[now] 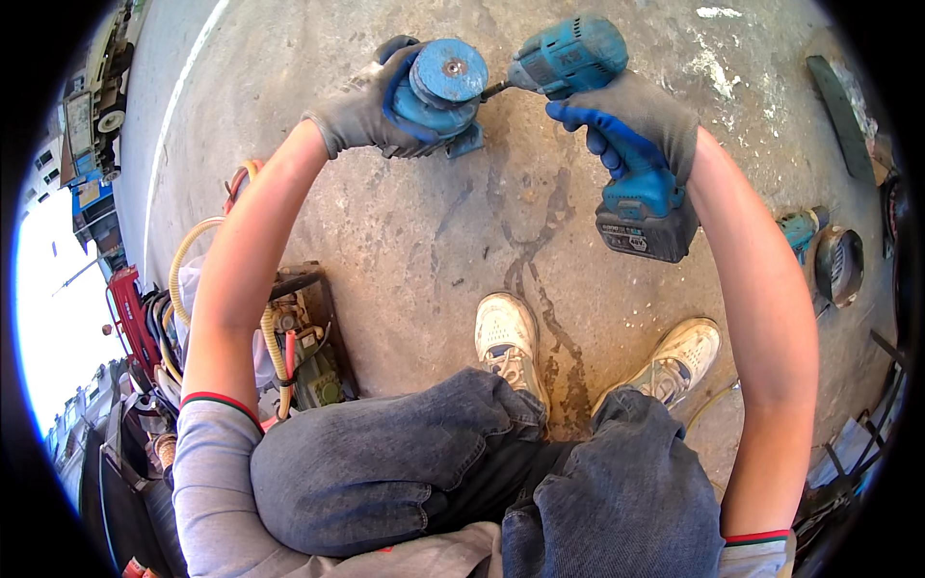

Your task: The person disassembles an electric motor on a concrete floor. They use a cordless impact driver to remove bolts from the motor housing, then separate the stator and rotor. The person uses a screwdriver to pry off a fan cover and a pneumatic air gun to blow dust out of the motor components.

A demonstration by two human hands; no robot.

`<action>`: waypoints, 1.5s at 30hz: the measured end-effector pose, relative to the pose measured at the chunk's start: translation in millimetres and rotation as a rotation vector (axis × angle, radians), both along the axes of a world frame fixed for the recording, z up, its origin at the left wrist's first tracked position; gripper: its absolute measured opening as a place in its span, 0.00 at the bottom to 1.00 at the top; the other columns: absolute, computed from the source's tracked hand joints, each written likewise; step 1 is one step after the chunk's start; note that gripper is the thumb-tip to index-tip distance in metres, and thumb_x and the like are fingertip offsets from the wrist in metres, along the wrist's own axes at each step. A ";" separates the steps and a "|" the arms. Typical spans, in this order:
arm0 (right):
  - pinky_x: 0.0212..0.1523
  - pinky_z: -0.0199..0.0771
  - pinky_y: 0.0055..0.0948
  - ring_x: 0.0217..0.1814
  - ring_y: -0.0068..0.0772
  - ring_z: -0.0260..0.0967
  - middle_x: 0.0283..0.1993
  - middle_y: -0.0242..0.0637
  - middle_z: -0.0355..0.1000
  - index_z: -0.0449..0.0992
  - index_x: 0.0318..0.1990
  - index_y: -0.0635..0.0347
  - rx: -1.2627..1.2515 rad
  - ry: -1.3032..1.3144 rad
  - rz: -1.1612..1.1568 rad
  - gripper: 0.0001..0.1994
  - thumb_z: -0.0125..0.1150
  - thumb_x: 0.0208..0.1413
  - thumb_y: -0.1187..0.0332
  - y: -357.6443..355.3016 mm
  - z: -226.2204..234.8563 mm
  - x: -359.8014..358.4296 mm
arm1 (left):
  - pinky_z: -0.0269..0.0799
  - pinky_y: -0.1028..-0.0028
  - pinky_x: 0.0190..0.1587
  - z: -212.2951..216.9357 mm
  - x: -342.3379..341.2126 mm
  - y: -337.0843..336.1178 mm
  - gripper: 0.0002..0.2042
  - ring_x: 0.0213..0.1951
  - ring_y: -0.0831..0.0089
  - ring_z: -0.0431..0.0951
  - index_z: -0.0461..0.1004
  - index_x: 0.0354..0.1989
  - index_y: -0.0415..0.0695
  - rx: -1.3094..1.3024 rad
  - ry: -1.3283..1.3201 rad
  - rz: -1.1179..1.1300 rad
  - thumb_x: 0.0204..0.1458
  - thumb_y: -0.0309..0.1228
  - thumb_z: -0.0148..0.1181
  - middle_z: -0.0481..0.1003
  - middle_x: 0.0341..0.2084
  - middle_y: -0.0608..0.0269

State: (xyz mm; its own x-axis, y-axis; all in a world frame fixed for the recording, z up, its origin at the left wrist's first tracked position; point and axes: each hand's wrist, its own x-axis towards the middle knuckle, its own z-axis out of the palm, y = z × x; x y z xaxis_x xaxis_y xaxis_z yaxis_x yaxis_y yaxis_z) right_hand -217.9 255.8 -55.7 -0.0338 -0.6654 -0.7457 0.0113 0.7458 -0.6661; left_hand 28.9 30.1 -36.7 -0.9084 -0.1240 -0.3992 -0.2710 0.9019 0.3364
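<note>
My left hand [371, 106], in a grey and blue work glove, grips a blue round tool head [438, 91] with a flat disc facing up. My right hand [636, 125], also gloved, is wrapped around the handle of a teal cordless driver [578, 53] with a dark battery pack [646, 226] at its base. The driver's bit touches the right side of the blue tool head. Both are held out in front of me above the concrete floor [434, 241]. My knees in jeans and two white shoes [506, 337] show below.
A cluster of hoses, a yellow tube and small machinery [289, 337] sits at my left. Another teal power tool with a round guard [829, 255] lies on the floor at right, near dark metal pieces [843, 96]. Cracks and stains mark the concrete.
</note>
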 end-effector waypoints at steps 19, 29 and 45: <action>0.14 0.65 0.25 0.14 0.22 0.62 0.17 0.29 0.65 0.77 0.33 0.60 -0.002 -0.134 -0.141 0.17 0.66 0.54 0.52 13.6 -6.0 0.3 | 0.59 0.59 0.69 3.3 -4.3 1.2 0.57 0.68 0.53 0.58 0.55 0.68 0.45 -0.374 0.356 -0.429 0.26 0.52 0.80 0.60 0.64 0.50; 0.14 0.65 0.23 0.14 0.21 0.63 0.17 0.29 0.66 0.79 0.36 0.60 -0.090 -0.263 -0.201 0.18 0.65 0.56 0.52 33.2 -20.6 -1.3 | 0.56 0.57 0.70 -11.2 5.0 -1.6 0.58 0.69 0.53 0.56 0.54 0.68 0.45 -0.362 0.372 -0.406 0.26 0.53 0.80 0.61 0.64 0.50; 0.18 0.71 0.29 0.16 0.31 0.68 0.19 0.35 0.70 0.75 0.46 0.66 0.020 -0.685 -0.579 0.18 0.60 0.61 0.58 162.6 -63.5 46.0 | 0.55 0.63 0.71 -10.2 -7.1 14.8 0.53 0.65 0.59 0.62 0.44 0.71 0.51 0.031 0.032 0.085 0.40 0.49 0.74 0.63 0.63 0.55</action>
State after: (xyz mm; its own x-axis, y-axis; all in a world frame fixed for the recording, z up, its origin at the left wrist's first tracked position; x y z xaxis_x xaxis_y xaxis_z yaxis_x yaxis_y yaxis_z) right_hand -171.9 418.4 -119.1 0.0964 -0.6694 -0.7367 0.7795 0.5110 -0.3622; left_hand 21.8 44.9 -46.8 -0.9073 -0.1898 -0.3751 -0.3353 0.8650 0.3732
